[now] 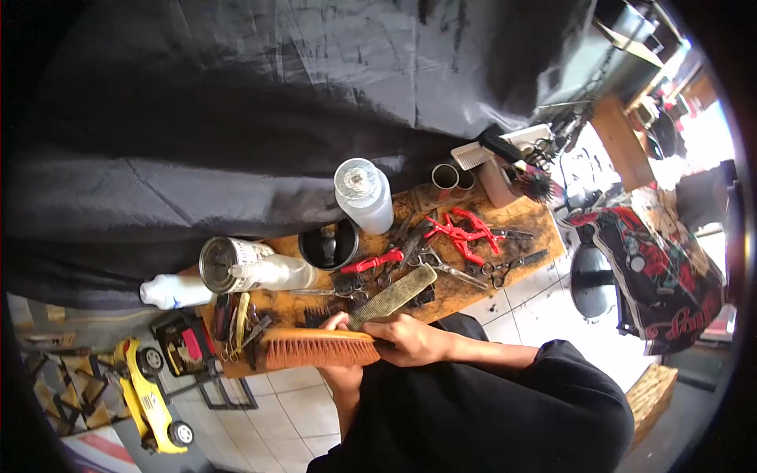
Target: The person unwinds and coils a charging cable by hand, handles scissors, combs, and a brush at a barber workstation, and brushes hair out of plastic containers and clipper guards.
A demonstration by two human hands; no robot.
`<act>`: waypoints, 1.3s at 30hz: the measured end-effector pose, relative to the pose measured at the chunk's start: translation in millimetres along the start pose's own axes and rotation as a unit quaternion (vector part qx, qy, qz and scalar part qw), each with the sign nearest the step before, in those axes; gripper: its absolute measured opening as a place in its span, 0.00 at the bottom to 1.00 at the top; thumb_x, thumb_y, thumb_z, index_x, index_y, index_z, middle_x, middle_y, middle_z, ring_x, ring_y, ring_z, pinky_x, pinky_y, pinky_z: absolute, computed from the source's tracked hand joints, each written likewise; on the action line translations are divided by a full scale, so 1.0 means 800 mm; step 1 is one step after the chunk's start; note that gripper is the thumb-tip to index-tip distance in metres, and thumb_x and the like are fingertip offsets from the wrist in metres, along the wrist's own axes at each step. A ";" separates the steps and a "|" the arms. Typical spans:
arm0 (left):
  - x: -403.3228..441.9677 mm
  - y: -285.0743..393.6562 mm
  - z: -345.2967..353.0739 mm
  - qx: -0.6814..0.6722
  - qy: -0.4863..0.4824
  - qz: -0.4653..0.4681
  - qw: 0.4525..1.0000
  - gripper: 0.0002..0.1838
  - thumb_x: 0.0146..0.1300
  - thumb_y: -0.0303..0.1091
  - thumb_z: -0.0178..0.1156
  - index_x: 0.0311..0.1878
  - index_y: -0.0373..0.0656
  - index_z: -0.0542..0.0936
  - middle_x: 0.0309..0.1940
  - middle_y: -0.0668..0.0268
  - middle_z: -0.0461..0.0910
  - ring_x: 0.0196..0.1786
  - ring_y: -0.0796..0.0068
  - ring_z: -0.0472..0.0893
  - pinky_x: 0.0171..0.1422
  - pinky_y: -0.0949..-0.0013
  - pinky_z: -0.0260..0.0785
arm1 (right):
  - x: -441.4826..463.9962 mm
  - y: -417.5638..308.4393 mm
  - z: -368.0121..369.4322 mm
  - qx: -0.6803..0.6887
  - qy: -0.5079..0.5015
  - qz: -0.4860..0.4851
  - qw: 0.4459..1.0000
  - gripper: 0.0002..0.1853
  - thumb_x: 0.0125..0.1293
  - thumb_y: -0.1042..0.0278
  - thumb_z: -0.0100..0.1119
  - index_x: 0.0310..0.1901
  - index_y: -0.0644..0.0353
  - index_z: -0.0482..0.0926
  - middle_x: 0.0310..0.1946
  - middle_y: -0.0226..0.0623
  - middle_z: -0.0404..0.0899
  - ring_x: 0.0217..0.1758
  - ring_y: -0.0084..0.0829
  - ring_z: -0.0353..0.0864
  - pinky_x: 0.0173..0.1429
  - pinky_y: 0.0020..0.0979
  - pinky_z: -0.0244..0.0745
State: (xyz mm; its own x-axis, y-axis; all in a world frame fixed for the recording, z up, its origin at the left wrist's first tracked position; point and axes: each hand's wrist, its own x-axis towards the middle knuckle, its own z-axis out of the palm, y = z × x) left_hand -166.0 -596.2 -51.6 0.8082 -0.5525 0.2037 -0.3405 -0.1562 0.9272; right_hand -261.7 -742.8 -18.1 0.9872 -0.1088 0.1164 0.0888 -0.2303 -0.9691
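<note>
My right hand is closed around one end of a wooden brush with reddish-brown bristles. Behind the brush is my left hand, partly covered by it. Its curled fingertips show above the brush back, at the lower end of a wide pale comb, which it seems to hold. That comb slants up over the wooden table. Around it lie scissors, red clips and another red-handled clip. A black bowl stands farther back.
A spray bottle, a can and a white bottle line the back. Brushes and a white comb stand at the back right. A dark cloth hangs behind. A yellow toy car is at lower left.
</note>
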 end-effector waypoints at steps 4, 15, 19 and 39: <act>0.004 -0.006 -0.045 0.225 -0.118 0.052 0.966 0.14 0.59 0.25 0.58 0.47 0.30 0.75 0.38 0.54 0.79 0.40 0.66 0.79 0.46 0.64 0.72 | -0.001 -0.015 0.032 0.000 0.134 0.108 0.985 0.07 0.52 0.80 0.55 0.33 0.66 0.69 0.27 0.52 0.73 0.36 0.55 0.76 0.37 0.44 0.70; -0.009 -0.012 -0.055 -0.024 -0.206 0.041 0.977 0.09 0.60 0.22 0.57 0.44 0.35 0.78 0.36 0.59 0.81 0.35 0.69 0.81 0.41 0.69 0.73 | -0.070 -0.030 0.103 -0.088 0.351 0.133 0.923 0.08 0.53 0.76 0.59 0.33 0.68 0.71 0.25 0.49 0.70 0.28 0.48 0.71 0.33 0.38 0.68; -0.005 -0.009 -0.042 -0.056 -0.275 0.112 0.953 0.09 0.62 0.22 0.58 0.46 0.34 0.77 0.37 0.61 0.81 0.36 0.74 0.82 0.41 0.72 0.74 | -0.106 -0.038 0.119 -0.116 0.397 0.185 0.892 0.11 0.54 0.73 0.61 0.38 0.67 0.74 0.25 0.46 0.70 0.25 0.33 0.67 0.31 0.32 0.67; -0.007 0.040 0.087 -0.042 -0.153 0.015 0.987 0.11 0.62 0.23 0.57 0.49 0.36 0.76 0.38 0.62 0.80 0.39 0.76 0.80 0.44 0.73 0.72 | -0.139 -0.002 -0.047 -0.087 0.300 0.064 0.948 0.08 0.52 0.79 0.58 0.32 0.68 0.70 0.27 0.50 0.70 0.31 0.52 0.73 0.34 0.40 0.69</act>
State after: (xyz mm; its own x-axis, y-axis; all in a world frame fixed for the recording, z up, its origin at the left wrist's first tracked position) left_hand -214.8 -655.4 -44.8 0.6117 -0.7789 0.1385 -0.3099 -0.0749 0.9478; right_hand -376.6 -766.9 -21.0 0.7310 -0.6648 0.1540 -0.1014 -0.3291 -0.9388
